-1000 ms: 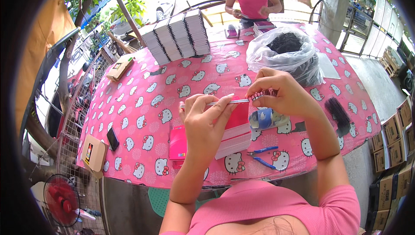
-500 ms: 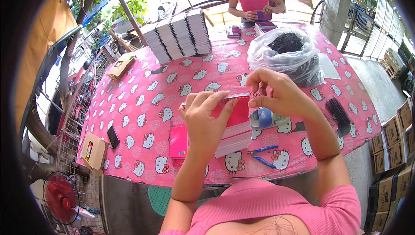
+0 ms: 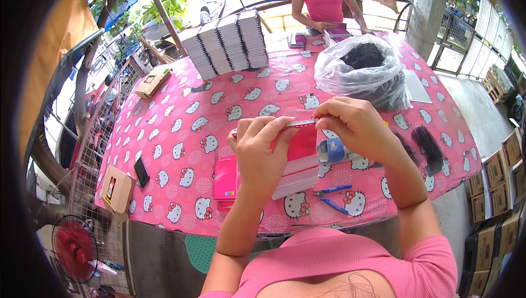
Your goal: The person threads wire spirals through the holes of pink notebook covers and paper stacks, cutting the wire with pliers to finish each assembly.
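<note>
Currently the left hand (image 3: 258,142) pinches the punched edge of a notebook (image 3: 302,123) between thumb and fingers, above a paper stack (image 3: 296,183); the right hand (image 3: 355,126) is bunched narrow at that edge's right end, though whatever its fingertips grip is too small to tell; a blue-wrapped roll (image 3: 332,150) crowds in below it, just beside the stack, partly hidden by the hand; blue-handled cutters (image 3: 333,199) lie nearer the body; black coils (image 3: 429,147) sit beyond the right forearm; a bulky plastic bag (image 3: 334,76) stands behind the right hand.
</note>
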`<state>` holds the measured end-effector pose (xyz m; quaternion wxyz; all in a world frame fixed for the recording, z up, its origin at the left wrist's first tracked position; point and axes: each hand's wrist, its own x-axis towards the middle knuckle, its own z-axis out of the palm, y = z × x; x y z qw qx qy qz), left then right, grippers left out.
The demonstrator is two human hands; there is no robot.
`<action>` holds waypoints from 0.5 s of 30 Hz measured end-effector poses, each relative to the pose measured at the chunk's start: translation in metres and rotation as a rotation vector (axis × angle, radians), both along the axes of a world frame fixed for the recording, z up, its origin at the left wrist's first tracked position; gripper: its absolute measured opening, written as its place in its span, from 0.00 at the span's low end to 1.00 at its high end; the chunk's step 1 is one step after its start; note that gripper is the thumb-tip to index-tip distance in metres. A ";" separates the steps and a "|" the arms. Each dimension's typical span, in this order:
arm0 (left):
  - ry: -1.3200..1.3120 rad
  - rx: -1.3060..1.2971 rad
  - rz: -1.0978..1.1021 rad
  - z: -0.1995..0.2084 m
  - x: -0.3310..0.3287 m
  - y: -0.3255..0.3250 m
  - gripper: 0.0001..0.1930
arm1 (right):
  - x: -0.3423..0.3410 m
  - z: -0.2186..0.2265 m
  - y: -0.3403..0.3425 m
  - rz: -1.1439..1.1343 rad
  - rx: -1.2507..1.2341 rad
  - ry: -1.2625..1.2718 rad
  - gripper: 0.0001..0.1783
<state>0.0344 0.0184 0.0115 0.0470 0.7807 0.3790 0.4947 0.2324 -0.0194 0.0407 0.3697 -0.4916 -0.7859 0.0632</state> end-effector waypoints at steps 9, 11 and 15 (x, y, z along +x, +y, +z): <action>0.006 0.019 0.010 0.000 0.000 -0.001 0.10 | -0.018 0.002 0.000 -0.101 0.122 0.131 0.08; -0.003 0.019 0.003 -0.002 0.000 0.000 0.10 | -0.015 0.001 -0.001 -0.065 0.038 0.050 0.08; -0.005 0.030 -0.001 -0.001 0.001 -0.001 0.11 | -0.020 0.008 -0.003 -0.070 0.056 -0.003 0.07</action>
